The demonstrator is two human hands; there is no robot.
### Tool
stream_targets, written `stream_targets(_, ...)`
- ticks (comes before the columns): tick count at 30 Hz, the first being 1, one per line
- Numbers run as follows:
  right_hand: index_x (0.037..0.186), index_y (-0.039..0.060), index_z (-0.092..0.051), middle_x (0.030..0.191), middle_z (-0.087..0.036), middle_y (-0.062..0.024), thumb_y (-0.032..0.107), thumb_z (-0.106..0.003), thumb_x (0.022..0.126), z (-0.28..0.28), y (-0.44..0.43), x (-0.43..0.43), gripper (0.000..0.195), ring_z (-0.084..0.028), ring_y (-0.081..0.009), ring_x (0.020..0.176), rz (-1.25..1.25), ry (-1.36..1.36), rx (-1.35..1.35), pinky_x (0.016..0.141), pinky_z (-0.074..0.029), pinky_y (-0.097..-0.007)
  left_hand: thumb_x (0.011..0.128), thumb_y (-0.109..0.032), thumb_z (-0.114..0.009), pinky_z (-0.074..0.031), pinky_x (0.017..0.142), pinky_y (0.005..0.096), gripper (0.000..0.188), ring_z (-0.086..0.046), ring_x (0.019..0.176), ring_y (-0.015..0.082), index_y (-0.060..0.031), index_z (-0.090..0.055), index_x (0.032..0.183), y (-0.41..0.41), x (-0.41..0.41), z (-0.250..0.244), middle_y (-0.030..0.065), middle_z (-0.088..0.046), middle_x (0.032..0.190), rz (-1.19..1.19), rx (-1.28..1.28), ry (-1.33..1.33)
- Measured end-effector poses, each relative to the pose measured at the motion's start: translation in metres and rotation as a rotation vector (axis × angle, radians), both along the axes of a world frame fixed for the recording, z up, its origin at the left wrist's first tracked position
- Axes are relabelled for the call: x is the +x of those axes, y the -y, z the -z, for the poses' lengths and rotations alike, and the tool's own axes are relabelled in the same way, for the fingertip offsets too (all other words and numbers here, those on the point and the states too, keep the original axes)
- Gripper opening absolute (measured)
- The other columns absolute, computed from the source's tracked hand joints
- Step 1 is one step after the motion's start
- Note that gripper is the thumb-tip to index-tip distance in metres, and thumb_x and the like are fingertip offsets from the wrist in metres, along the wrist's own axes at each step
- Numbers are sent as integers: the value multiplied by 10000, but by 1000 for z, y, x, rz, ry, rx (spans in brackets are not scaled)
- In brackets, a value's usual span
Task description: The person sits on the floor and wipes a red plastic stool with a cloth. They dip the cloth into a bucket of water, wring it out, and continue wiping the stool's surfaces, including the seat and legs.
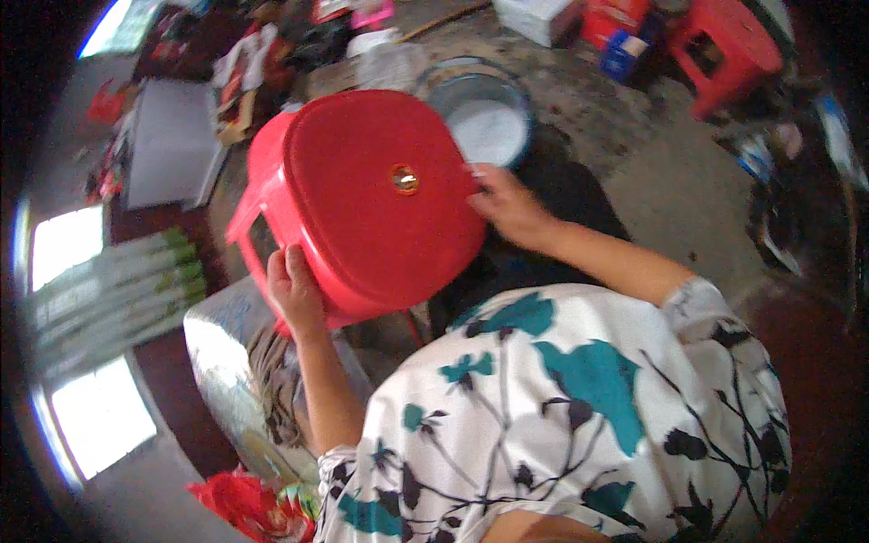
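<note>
Up off the floor before me is a red plastic stool (353,217), tilted so that its flat seat faces me. A round hole or emblem (405,180) with a gold-coloured edge shows near the seat's middle. My left hand (295,288) grips the side rim, its thumb up and its fingers partly hidden near the leg opening. At the opposite edge of the seat, my right hand (506,203) holds on with its fingertips; it is slightly blurred. Just beyond the stool stands a round basin (492,129) with something whitish inside, partly covered by the seat.
A second red stool (733,51) stands far right, near a blue container (622,55) and a white box (536,17). At left are a large pale panel (170,142) and a stack of pale lengths (115,292). A red plastic bag (251,506) lies lower left.
</note>
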State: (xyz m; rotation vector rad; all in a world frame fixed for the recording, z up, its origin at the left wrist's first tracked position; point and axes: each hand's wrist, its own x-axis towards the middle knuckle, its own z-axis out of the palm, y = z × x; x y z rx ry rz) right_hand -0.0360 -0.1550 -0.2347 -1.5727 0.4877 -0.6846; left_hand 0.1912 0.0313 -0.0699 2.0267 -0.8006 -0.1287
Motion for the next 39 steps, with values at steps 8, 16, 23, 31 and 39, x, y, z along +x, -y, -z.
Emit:
stream_targets(8,1332,82,-412,1358,-415,-152,274,-574,887,104,115,-91,511,-393,-356,1246,281,-784,-593,1029,-330,-425,978,-407,-427,-500,745,298,491,-620,836,180,41,-610,1059,26,89,-57,91,-655,957,-169,-358,-268)
stream_targets(16,1385,143,-342,1420,-351,-132,303,-510,920,143,113,-70,519,-305,-339,1318,270,-1120,-579,1057,-249,-521,894,-479,-426,-471,926,480,615,-514,1153,322,-38,-419,1323,53,222,-97,177,-475,1303,-236,-761,-93)
stream_targets(23,1353,116,-385,1391,-382,-129,233,-500,923,138,121,-54,460,-349,-342,1277,135,-1139,-543,1067,-237,-497,901,-570,-240,-332,1038,548,702,-405,1261,359,-61,-371,1366,77,294,-75,154,-412,1384,-247,-755,56)
stream_targets(31,1321,96,-426,1357,-422,-149,206,-511,914,138,133,-44,431,-399,-338,1234,37,-1153,-575,1030,-287,-472,924,-549,-230,-326,1069,473,679,-417,1258,318,-51,-404,1352,75,399,5,148,-421,1382,-541,-992,-121)
stream_targets(39,1305,74,-441,1359,-424,-165,198,-530,901,127,130,-28,432,-383,-354,1254,66,-1180,-465,1040,-291,-456,913,-514,-312,-364,1049,437,618,-461,1219,288,-82,-432,1338,103,416,146,99,-457,1364,-660,-997,-234)
